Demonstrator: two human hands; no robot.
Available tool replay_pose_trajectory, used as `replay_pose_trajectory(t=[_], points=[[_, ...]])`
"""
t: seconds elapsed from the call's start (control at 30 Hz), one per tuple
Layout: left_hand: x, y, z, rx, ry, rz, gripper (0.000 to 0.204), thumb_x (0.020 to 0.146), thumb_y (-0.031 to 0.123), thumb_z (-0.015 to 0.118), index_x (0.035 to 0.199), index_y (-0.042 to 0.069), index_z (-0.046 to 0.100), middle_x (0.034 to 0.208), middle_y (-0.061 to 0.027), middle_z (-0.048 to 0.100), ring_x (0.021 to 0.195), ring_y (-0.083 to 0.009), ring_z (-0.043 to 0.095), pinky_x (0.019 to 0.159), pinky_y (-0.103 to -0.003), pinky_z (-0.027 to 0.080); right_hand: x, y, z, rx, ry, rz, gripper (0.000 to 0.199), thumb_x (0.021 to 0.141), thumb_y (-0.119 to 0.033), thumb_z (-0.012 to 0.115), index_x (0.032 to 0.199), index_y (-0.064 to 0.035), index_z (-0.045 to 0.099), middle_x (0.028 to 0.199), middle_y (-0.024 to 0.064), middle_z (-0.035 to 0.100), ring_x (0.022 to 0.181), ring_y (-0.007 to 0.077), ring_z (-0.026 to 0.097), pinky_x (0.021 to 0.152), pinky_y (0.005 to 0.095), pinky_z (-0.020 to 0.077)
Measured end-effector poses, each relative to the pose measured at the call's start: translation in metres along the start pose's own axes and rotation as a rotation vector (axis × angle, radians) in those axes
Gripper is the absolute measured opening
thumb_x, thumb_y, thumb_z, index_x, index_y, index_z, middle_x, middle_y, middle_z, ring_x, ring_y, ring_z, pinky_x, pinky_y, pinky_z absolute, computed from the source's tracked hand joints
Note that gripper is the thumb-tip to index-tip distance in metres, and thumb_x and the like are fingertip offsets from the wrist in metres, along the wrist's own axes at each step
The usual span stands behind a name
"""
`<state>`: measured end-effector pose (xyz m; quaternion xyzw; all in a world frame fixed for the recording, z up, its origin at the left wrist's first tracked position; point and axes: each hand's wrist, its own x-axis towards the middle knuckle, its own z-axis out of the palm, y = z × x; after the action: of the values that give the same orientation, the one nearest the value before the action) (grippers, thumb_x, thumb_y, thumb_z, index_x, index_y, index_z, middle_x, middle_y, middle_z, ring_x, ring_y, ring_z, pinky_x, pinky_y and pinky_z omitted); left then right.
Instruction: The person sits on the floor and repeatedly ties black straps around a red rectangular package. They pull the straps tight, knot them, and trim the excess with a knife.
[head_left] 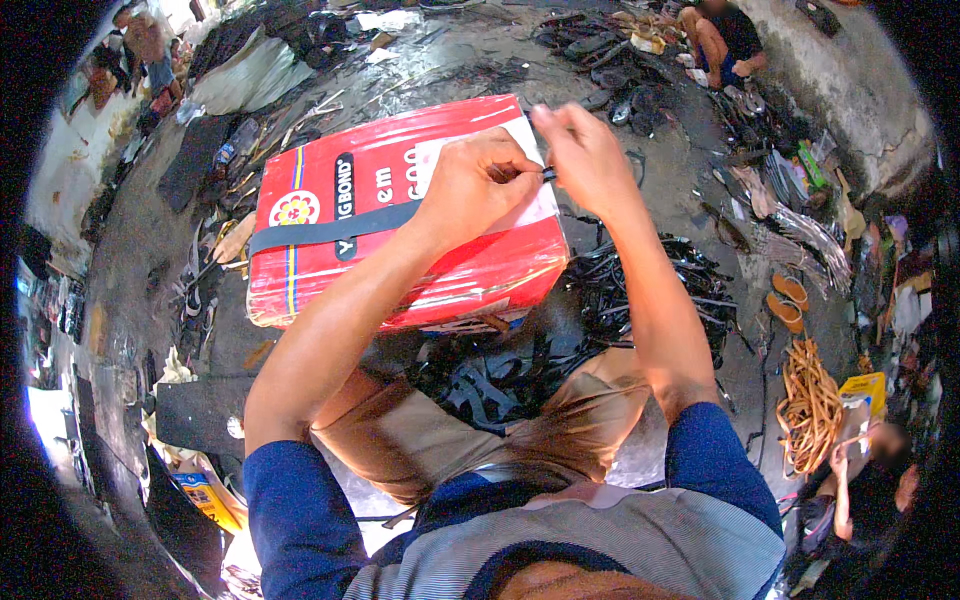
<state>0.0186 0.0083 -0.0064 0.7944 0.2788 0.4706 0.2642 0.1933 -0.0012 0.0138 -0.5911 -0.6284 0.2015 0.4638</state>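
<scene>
In front of me a red cardboard box (420,290), wrapped in shiny clear film, serves as a raised surface. Above its far right part my left hand (485,182) is closed, thumb and forefinger pinching one end of a small black strip (548,174). My right hand (588,160) is curled at the other end of that strip, its fingers slightly blurred. Most of the strip is hidden by the fingers. Across the box top lies a flat dark grey band (330,232), running from its left edge to beneath my left forearm.
Black straps lie heaped right of the box (660,290) and between my legs (490,390). Tan cords (808,405) and brown sandals (788,303) are on the right floor. Other people sit at far right (735,45), lower right (850,500) and far left (145,45).
</scene>
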Motion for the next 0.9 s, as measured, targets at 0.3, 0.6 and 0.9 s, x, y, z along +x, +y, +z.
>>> replay_pose_trajectory(t=[0.3, 0.6, 0.9], points=[[-0.005, -0.001, -0.003, 0.066, -0.003, -0.045, 0.007, 0.080, 0.004, 0.075, 0.087, 0.004, 0.076, 0.083, -0.0041, 0.069, 0.076, -0.0107, 0.066, 0.065, -0.025, 0.054, -0.019, 0.085, 0.049, 0.073, 0.112, 0.046, 0.028, 0.095, -0.024, 0.061, 0.093, 0.0027, 0.066, 0.091, 0.0261, 0.069, 0.087, 0.0412, 0.068, 0.078, 0.0479, 0.0509], [0.002, 0.011, 0.005, -0.015, -0.016, -0.054, 0.006, 0.079, 0.004, 0.075, 0.085, 0.000, 0.075, 0.081, -0.0070, 0.069, 0.070, -0.0126, 0.066, 0.064, -0.026, 0.053, -0.133, 0.356, 0.134, -0.130, 0.114, 0.375, 0.032, 0.091, -0.030, 0.066, 0.089, 0.0021, 0.068, 0.089, 0.0246, 0.069, 0.086, 0.0429, 0.066, 0.078, 0.0488, 0.0508], [0.007, 0.002, -0.002, -0.013, -0.052, -0.074, 0.005, 0.079, -0.001, 0.074, 0.084, 0.001, 0.076, 0.083, -0.0069, 0.069, 0.078, -0.0128, 0.065, 0.068, -0.026, 0.052, -0.163, 0.385, 0.164, -0.135, 0.113, 0.538, 0.029, 0.087, -0.028, 0.070, 0.084, 0.0011, 0.068, 0.086, 0.0237, 0.070, 0.085, 0.0426, 0.068, 0.076, 0.0494, 0.0521]])
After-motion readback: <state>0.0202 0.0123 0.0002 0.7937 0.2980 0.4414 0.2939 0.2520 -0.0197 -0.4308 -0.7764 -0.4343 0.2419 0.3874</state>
